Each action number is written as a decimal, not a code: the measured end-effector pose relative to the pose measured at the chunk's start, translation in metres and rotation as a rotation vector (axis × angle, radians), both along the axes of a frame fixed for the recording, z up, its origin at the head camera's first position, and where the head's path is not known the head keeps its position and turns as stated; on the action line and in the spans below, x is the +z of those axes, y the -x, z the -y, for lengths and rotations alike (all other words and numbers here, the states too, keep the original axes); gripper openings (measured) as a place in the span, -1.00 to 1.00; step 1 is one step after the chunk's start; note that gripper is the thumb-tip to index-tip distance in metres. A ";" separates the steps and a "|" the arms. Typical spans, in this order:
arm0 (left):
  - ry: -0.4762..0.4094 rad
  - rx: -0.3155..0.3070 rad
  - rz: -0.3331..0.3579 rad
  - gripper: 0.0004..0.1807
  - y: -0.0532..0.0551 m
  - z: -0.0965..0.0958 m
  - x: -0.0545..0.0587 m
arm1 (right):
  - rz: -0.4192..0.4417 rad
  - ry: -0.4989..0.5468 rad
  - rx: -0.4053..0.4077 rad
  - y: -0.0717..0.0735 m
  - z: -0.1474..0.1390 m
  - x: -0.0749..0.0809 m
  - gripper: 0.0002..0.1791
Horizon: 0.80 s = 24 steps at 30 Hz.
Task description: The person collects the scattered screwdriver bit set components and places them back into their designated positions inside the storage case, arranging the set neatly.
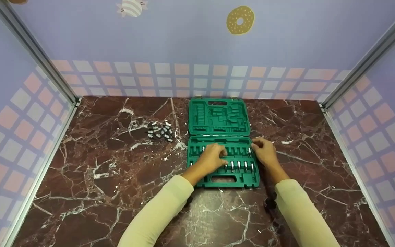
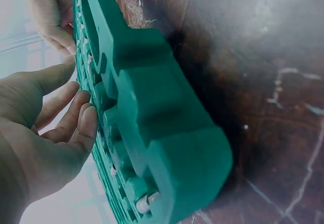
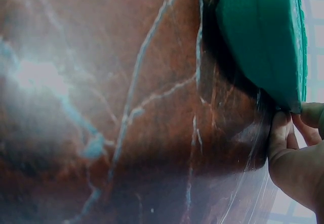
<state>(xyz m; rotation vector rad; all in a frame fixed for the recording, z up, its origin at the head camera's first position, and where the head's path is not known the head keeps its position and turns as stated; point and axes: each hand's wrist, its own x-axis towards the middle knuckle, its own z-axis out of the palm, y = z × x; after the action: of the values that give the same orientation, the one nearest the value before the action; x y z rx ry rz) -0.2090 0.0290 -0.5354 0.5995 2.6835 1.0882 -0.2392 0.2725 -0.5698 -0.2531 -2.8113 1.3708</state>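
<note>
A green plastic tool case (image 1: 219, 116) lies unfolded on the table, its moulded tray half nearer me. Several silver bit sockets (image 1: 239, 164) stand in the tray's front row, with another (image 1: 250, 151) at the right of the back row. The left hand (image 1: 212, 158) hovers over the middle of the tray, fingers bent loosely and thumb apart; in the left wrist view nothing shows between the left hand's fingers (image 2: 86, 120). At the tray's right edge, the right hand (image 1: 265, 151) pinches the rim between thumb and fingers (image 3: 281, 133).
Left of the case lies a loose pile of silver-and-black bit sockets (image 1: 160, 131). The dark red marble-patterned table (image 1: 115, 192) meets a tiled-pattern back wall (image 1: 163, 75) and side panels (image 1: 22, 116).
</note>
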 end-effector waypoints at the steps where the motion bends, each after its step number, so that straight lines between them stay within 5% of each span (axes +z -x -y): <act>1: -0.007 0.004 0.007 -0.74 -0.001 0.001 0.000 | -0.001 0.000 -0.001 0.000 0.000 0.000 -0.71; 13: -0.099 0.052 0.034 -0.72 -0.003 0.025 0.008 | 0.036 0.032 -0.010 0.002 0.002 0.003 -0.71; 24: -0.127 0.074 -0.040 -0.72 -0.004 0.059 0.013 | 0.038 0.014 0.016 0.003 -0.001 0.000 -0.68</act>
<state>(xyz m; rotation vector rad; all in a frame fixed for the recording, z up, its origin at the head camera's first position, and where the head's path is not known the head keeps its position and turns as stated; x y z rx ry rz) -0.2045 -0.0304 -0.5222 0.5519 2.7055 1.2877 -0.2418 0.2740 -0.5700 -0.2607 -2.8413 1.4049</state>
